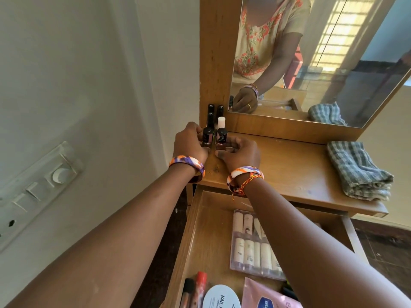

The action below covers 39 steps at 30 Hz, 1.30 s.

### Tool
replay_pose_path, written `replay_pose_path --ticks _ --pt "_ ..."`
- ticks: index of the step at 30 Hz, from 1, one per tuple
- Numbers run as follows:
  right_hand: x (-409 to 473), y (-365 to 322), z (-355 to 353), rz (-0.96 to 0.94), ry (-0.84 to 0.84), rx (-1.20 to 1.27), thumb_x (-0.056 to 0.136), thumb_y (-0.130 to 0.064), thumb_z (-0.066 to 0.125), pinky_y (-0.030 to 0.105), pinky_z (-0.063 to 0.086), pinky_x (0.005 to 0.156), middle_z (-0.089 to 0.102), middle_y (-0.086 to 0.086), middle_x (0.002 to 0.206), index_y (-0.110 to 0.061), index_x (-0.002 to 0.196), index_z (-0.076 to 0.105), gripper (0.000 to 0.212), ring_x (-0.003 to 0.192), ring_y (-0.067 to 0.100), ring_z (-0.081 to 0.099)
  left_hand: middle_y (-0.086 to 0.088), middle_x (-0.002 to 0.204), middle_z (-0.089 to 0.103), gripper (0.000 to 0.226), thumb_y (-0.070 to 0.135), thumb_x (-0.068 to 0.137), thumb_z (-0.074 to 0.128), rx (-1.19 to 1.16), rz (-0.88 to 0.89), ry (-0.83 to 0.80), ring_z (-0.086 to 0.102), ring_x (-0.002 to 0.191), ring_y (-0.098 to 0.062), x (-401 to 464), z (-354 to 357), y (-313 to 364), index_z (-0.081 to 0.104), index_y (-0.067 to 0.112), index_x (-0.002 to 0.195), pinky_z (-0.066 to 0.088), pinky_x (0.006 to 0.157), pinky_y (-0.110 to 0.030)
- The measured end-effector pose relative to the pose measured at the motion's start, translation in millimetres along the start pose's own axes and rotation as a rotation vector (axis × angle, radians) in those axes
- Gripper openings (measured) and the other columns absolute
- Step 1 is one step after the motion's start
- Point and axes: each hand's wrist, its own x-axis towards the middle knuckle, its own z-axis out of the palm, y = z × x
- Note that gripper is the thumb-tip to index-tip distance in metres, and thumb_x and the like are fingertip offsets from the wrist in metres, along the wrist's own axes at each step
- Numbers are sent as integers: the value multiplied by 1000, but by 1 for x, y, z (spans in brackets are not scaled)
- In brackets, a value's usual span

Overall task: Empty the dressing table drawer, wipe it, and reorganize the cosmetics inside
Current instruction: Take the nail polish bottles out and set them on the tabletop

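Meanwhile, folded cloth [358,172] aside on tabletop [289,170] (each hand's grip, left [191,144] and right [241,152], curled round a polish bottle [208,136]).

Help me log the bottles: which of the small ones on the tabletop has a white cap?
The nail polish bottle standing just behind the one the right hand holds. Its cap is white; every other bottle in the cluster has a black cap.

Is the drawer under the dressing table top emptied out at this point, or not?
Not emptied. The open drawer holds a clear pack of tubes, a white round tin, a pink pouch and a red tube.
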Motion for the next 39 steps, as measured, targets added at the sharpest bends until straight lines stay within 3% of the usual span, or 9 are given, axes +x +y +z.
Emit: replay_pose_path --ticks 5,14,16,20,23,26,29,35,39 --pt "-3 -1 -2 14 -13 39 80 -13 72 24 50 85 69 5 112 -10 118 64 40 97 14 63 -16 126 56 52 6 82 69 11 -62 -13 59 109 -29 -6 -1 1 46 4 128 49 91 -29" --pt "-42 4 -31 106 -66 54 80 -8 70 20 49 77 69 7 104 -8 105 68 24 85 11 59 -11 137 43 64 13 80 71 -11 -37 3 54 117 -27 -74 -27 20 35 8 133 48 87 -25" --pt "-58 4 -40 -22 -74 -87 81 -4 67 18 47 70 70 6 97 -7 98 71 18 81 10 59 -11 129 51 60 15 80 71 43 7 -169 56 113 -27 -92 -27 18 39 8 130 49 86 -28" --pt "-96 4 -56 -259 -249 -283 80 0 63 3 42 60 70 3 86 -9 89 73 17 76 9 60 -13 120 61 40 26 84 65 542 133 -887 61 107 -29 -122 -29 8 57 6 118 50 87 -34" --pt "-118 12 -59 -255 -532 -484 81 -4 66 8 43 64 72 5 92 -9 93 73 15 78 8 59 -10 124 59 35 24 91 55 963 341 -1095 58 113 -27 -152 -30 5 58 4 120 48 93 -32" --pt "-136 26 -54 -217 -748 -706 77 -16 74 14 48 70 71 5 101 -14 97 74 21 87 13 62 -13 129 55 40 5 87 57 1014 432 -1094 56 117 -28 -173 -24 2 52 -1 126 47 95 -32" --pt "-153 33 -49 -166 -872 -741 76 -20 75 23 48 80 70 7 106 -12 106 72 31 98 22 65 -12 128 55 52 9 83 65 914 373 -1043 57 115 -28 -177 -15 -8 47 4 132 48 94 -32" --pt "-158 31 -51 -126 -843 -669 79 -15 73 22 47 83 70 6 109 -10 110 69 32 100 20 65 -14 116 62 35 10 84 64 785 307 -967 62 104 -29 -175 -22 -5 58 3 118 49 81 -29" --pt "-154 32 -51 -91 -809 -633 79 -12 72 24 50 86 70 7 108 -10 110 69 31 99 20 66 -13 110 66 38 15 78 73 793 299 -1039 63 94 -27 -166 -30 -4 62 0 112 49 75 -28"
